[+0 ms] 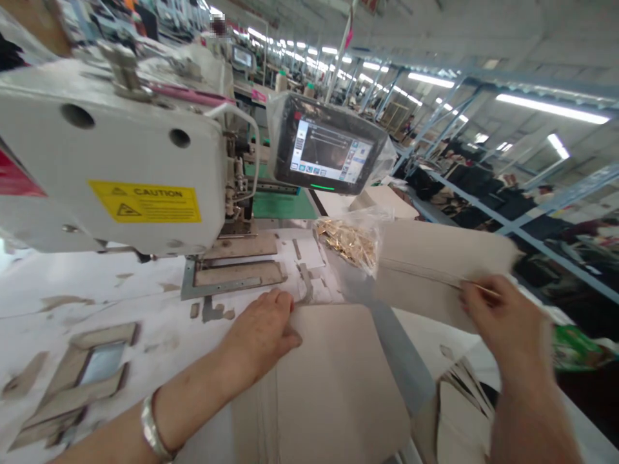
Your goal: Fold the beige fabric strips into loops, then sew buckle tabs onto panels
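Note:
My left hand [268,332] rests on the top left corner of a beige panel [338,386], its thumb and fingers curled at that edge. Over to the right, my right hand [503,309] pinches a thin light-coloured stick-like item [483,289], seen against another beige panel [435,258]. Whether my right fingers also grip that second panel is unclear. A clear plastic bag of gold-coloured pieces [351,241] lies between the two panels, beyond my left hand. A white machine head [111,154] with a yellow caution label stands at the left.
A metal clamp frame [236,280] sits under the machine head. Behind it is a wrapped display screen [333,148]. Cut beige pieces [464,412] stand at the lower right. A beige rectangular frame [82,377] lies at the left. Workstations fill the background.

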The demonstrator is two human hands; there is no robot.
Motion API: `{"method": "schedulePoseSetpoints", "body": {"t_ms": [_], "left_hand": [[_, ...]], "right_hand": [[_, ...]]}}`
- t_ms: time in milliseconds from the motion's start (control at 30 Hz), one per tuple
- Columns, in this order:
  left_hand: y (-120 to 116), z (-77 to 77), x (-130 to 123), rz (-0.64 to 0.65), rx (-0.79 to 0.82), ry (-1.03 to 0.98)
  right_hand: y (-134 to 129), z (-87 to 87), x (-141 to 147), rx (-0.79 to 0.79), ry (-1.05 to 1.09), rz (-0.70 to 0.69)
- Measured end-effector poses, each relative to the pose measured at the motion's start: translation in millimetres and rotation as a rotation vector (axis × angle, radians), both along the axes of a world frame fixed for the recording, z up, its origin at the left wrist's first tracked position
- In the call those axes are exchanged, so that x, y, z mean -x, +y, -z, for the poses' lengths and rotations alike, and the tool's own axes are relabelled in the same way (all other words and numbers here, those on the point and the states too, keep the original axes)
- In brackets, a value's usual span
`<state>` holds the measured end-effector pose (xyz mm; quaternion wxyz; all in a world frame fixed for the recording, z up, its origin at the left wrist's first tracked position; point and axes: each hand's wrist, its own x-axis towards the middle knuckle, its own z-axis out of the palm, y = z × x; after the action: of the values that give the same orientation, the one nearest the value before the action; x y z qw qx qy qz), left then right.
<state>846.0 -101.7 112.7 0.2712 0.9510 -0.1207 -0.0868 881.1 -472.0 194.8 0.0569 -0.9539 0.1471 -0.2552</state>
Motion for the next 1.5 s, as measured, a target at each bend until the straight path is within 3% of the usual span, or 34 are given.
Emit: {"method": "schedulePoseSetpoints", "body": {"t_ms": [33,67,167,233,333,433,500,633,700,833,900,967,1033,1133,1333,1433,1500], "left_hand": [[0,0.3,0,0.013,0.003,-0.01],[0,1.1,0,0.035,0.003,-0.025],[1,7.3,4,0.159,0.02,-0.117],[3,13.5,8,0.258,0.064,-0.197],[9,21.2,17,0.329,0.15,-0.234],[17,23.8,27,0.25,0.296,-0.178],[23,23.8,33,0.153,0.389,-0.133],[32,24.6,37,0.036,0.426,-0.111],[36,27.6,35,0.04,0.373,-0.234],[44,38.5,31,0.127,0.019,-0.613],[48,43.3,31,0.176,-0.174,-0.715],[50,45.9,32,0.208,-0.261,-0.776],[50,45.8,34,0.248,-0.206,-0.811],[50,40.1,37,0.292,-0.05,-0.77],[65,15.2,46,0.205,-0.081,-0.707],[69,8.4,54,0.086,0.078,-0.632],[67,9.9,58,-0.077,0.199,-0.48]], "right_hand": [[-25,-3.3,18,0.111,0.001,0.26],[-46,-4.7,34,0.158,0.036,0.402],[-73,7.1,63,0.211,-0.039,0.28],[-60,26.9,64,0.029,-0.025,0.135],[-10,61.9,50,-0.44,0.198,-0.227],[47,85.7,37,-0.555,0.401,-0.62],[74,90.8,34,-0.632,0.438,-0.722],[97,83.9,28,-0.889,0.604,-0.658],[102,78.7,23,-0.948,0.661,-0.657],[109,78.1,19,-0.704,0.562,-0.805],[107,84.3,20,-0.581,0.483,-0.78],[100,94.1,21,-0.504,0.357,-0.758],[91,105.5,22,-0.496,0.247,-0.811],[86,121.1,30,-0.628,0.264,-0.913],[122,128.0,69,-0.76,0.391,-1.019],[140,119.8,71,-0.818,0.413,-1.092],[146,112.8,64,-0.969,0.426,-1.061]]}}
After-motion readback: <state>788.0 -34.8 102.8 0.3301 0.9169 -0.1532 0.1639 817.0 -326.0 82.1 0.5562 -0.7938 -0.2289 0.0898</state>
